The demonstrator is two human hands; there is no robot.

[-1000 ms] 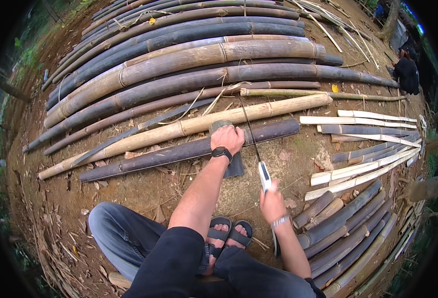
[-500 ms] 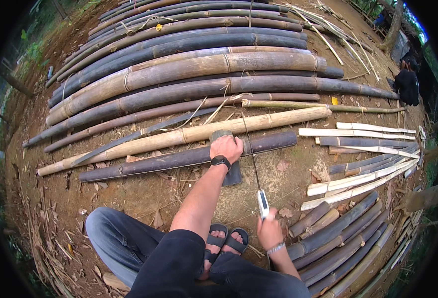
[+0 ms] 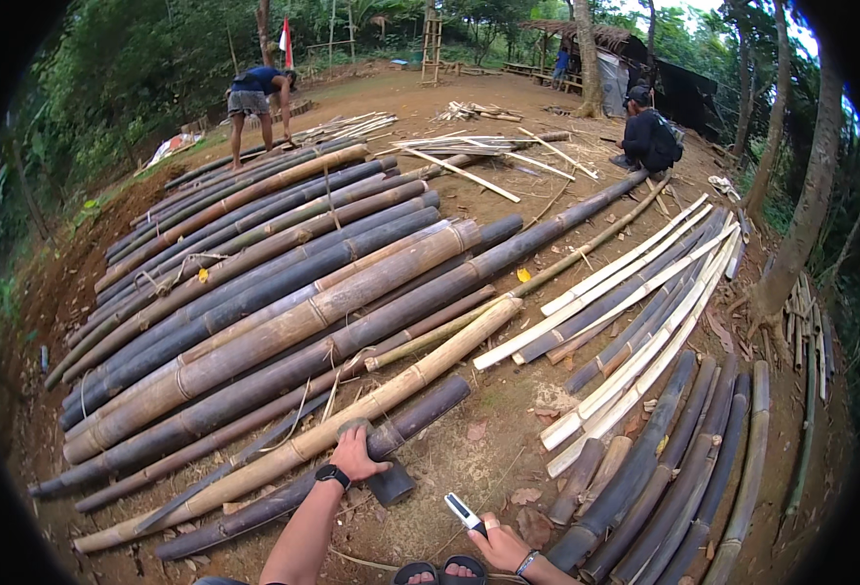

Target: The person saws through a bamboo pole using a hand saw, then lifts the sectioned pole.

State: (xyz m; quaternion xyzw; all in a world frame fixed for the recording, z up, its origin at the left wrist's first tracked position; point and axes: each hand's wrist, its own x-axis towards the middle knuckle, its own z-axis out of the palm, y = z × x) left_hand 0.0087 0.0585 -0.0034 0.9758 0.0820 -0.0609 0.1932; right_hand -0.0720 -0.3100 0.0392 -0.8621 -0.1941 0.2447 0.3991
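Observation:
My left hand (image 3: 355, 455) presses down on a short dark bamboo piece (image 3: 392, 484), fingers bent over it. That piece lies crosswise over a dark bamboo pole (image 3: 426, 410) on the ground. In my right hand (image 3: 504, 546), nearer to me and to the right, is a handsaw (image 3: 464, 512), gripped by its white and black handle. Its thin blade cannot be made out at this moment. Just beyond the dark pole a pale bamboo pole (image 3: 430, 370) runs alongside.
Many bamboo poles (image 3: 254, 343) lie in rows at left. Pale split strips (image 3: 634, 278) and shorter dark lengths (image 3: 678, 468) lie at right. One person (image 3: 650, 139) crouches at a long pole's far end; another (image 3: 256, 97) bends over the far stack. Trees (image 3: 790, 234) stand at right.
My view has tilted up, bringing the far yard and two people into sight. The saw blade, earlier seen stretching across the dark pole, no longer shows. My left hand stays on the bamboo piece.

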